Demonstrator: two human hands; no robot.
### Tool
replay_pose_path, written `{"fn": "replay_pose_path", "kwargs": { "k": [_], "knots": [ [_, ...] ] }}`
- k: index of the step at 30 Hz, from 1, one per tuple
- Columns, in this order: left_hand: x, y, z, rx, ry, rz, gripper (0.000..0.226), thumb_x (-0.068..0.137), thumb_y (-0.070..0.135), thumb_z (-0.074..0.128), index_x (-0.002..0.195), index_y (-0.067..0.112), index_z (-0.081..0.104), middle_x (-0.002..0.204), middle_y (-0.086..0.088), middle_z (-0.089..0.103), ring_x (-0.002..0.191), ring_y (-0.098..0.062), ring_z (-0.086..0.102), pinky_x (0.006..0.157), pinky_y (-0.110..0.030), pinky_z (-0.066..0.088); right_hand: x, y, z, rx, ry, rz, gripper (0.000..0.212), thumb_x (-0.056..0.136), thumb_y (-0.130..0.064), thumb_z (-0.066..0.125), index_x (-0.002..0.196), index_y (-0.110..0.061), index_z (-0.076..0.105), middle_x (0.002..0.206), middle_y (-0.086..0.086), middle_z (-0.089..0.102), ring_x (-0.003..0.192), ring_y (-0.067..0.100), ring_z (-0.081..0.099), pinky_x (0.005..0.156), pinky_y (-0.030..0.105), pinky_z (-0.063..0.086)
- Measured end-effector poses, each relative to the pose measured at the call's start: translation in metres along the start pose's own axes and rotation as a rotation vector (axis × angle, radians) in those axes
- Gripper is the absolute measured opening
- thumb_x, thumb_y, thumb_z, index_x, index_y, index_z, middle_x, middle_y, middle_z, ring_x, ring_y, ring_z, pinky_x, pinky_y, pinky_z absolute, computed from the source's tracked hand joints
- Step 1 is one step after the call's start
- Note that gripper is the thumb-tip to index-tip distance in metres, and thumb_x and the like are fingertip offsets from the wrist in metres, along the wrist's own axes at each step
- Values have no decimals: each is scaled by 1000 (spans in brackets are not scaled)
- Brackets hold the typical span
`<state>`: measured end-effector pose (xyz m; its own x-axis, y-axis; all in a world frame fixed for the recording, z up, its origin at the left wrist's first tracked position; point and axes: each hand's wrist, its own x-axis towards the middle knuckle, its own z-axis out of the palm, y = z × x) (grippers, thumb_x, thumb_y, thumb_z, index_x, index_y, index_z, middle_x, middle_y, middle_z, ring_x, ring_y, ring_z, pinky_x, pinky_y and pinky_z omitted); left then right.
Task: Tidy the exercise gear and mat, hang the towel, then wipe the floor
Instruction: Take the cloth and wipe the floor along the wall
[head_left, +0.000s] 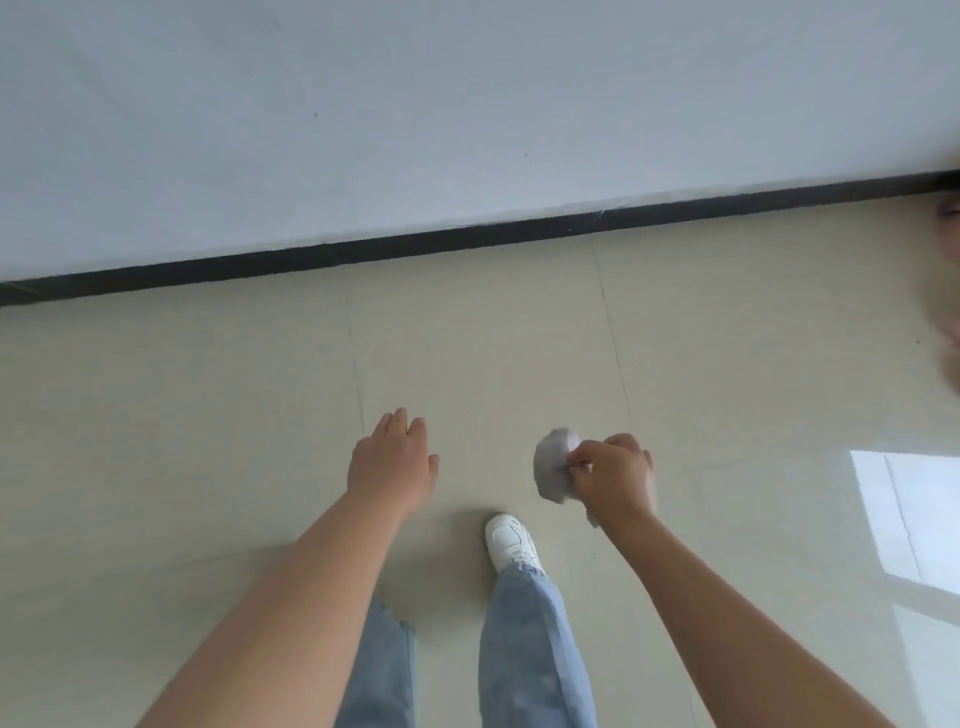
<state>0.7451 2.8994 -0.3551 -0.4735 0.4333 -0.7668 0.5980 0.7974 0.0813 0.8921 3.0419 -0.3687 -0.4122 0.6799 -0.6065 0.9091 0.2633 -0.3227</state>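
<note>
The person stands upright over a pale beige tiled floor (218, 415), looking down past both outstretched forearms. The right hand (613, 480) is curled round a small crumpled grey-white wiping cloth (553, 467), pinching it between thumb and fingers so that the wad bulges out toward the left of the fist, with a scrap showing below the wrist. The left hand (392, 465) is held out flat and relaxed, fingers straight and together, palm down, holding nothing.

The relation that matters is vertical. The cloth is up in the air at about waist level, well apart from the floor it is meant to wipe; the tiles lie straight below and ahead of both hands, running forward to the black skirting strip (467, 241) at the foot of the white wall (415, 104). A white trainer (511, 540) and light blue jeans legs (524, 649) stand almost directly under the cloth, so the open stretch of floor lies forward of the feet, toward the wall. The wad is bunched and shows no clear long axis.

Judging by the bare floor, with no mat, gear or towel in view, the tidying looks finished and wiping is the step in hand. The right hand is the one placed for it, and it would likely need the person to crouch or bend to bring the cloth down onto the tiles. A bright window reflection (904, 519) lies on the floor to the right.
</note>
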Motion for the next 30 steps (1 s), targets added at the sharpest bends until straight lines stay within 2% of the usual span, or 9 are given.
{"fn": "replay_pose_path", "kwargs": {
  "k": [3, 7, 10, 13, 15, 20, 26, 28, 30],
  "knots": [
    [-38, -12, -16, -197, 49, -96, 44, 100, 29, 32, 139, 9, 34, 150, -8, 29, 139, -23, 30, 106, -36, 34, -25, -55, -20, -27, -14, -272, 23, 86, -12, 57, 102, -14, 73, 110, 13, 57, 105, 31, 54, 86, 27, 41],
    [-99, -56, -22, -596, 198, -230, 41, 100, 31, 36, 133, 11, 46, 142, -7, 44, 131, -23, 42, 104, -32, 36, -72, -134, -17, -219, -81, -696, 22, 86, -7, 54, 99, -9, 72, 64, -2, 45, 98, 28, 55, 69, 22, 30],
    [-160, -109, -15, -912, 331, -337, 41, 99, 30, 39, 133, 11, 50, 140, -6, 50, 129, -20, 46, 103, -26, 36, -125, -188, 5, -281, -125, -921, 19, 84, -3, 53, 89, -3, 71, 57, 1, 45, 86, 29, 54, 60, 25, 30],
    [-231, -171, 5, -1182, 471, -477, 39, 99, 28, 38, 126, 7, 57, 134, -9, 57, 123, -22, 51, 96, -25, 39, -198, -237, 41, -341, -208, -1206, 21, 79, 2, 53, 76, -3, 73, 63, 13, 68, 79, 30, 60, 64, 23, 35],
    [-278, -211, 25, -1316, 528, -565, 40, 100, 29, 37, 124, 4, 59, 129, -13, 60, 119, -25, 53, 88, -25, 39, -250, -263, 67, -364, -253, -1420, 20, 69, -1, 58, 63, -10, 74, 57, 5, 71, 68, 29, 66, 69, 28, 43],
    [-416, -311, 119, -1788, 622, -747, 37, 97, 35, 45, 106, 5, 63, 87, -10, 60, 78, -21, 52, 59, -25, 34, -405, -312, 153, -530, -450, -1811, 16, 65, -5, 60, 64, -14, 73, 62, -3, 72, 76, 25, 67, 75, 31, 35],
    [-552, -392, 212, -2305, 676, -804, 16, 95, 25, 52, 102, 11, 54, 97, -9, 61, 93, -24, 57, 76, -29, 45, -570, -347, 251, -485, -629, -2182, 14, 57, -1, 65, 60, -13, 72, 59, -5, 71, 66, 22, 69, 64, 36, 52],
    [-583, -421, 233, -2368, 757, -860, 4, 93, 12, 54, 93, 8, 56, 87, -7, 61, 88, -22, 57, 73, -27, 46, -610, -364, 281, -499, -653, -2226, 14, 58, -2, 63, 59, -13, 72, 59, -4, 72, 68, 23, 70, 65, 36, 52],
    [-607, -451, 247, -2404, 863, -913, 13, 90, 3, 55, 80, 11, 56, 78, -4, 58, 76, -17, 56, 66, -21, 44, -646, -383, 308, -486, -691, -2241, 13, 60, -2, 63, 59, -12, 71, 61, -3, 73, 70, 24, 70, 68, 35, 51]
  ]
}}
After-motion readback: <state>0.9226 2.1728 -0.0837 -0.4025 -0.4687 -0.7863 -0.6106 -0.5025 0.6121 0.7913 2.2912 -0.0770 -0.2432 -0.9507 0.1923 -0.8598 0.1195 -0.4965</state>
